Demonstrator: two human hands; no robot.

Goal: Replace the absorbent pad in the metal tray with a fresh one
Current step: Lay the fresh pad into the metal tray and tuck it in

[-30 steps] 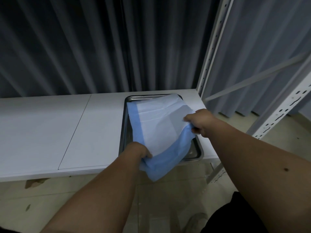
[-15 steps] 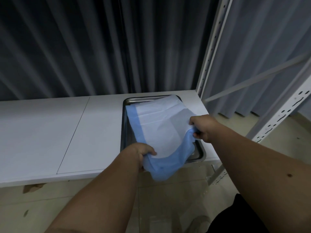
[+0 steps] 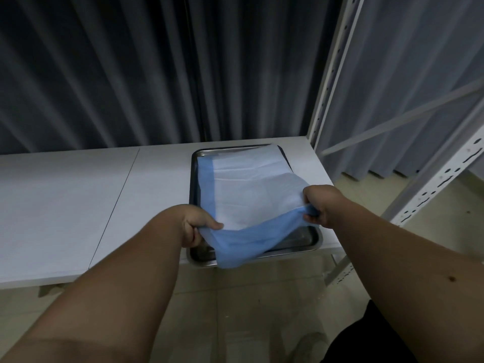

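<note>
A metal tray (image 3: 309,243) sits at the right end of a white shelf (image 3: 78,205). An absorbent pad (image 3: 248,195), white on top with a blue border and blue underside, lies over the tray. Its far part rests in the tray, and its near edge is lifted and sags past the tray's front rim. My left hand (image 3: 195,225) grips the near left corner of the pad. My right hand (image 3: 320,203) grips the near right corner, slightly higher. The tray's shiny bottom shows under the lifted edge.
A white perforated rack upright (image 3: 330,72) rises just right of the tray, with a second upright (image 3: 445,179) and diagonal brace further right. Dark curtains (image 3: 131,74) hang behind the shelf. Tiled floor (image 3: 248,310) lies below, with a shoe (image 3: 311,347) near the bottom.
Both hands have drawn the pad's near edge a little toward me, and my right hand has moved outward and down. The pad lies flatter over the tray.
</note>
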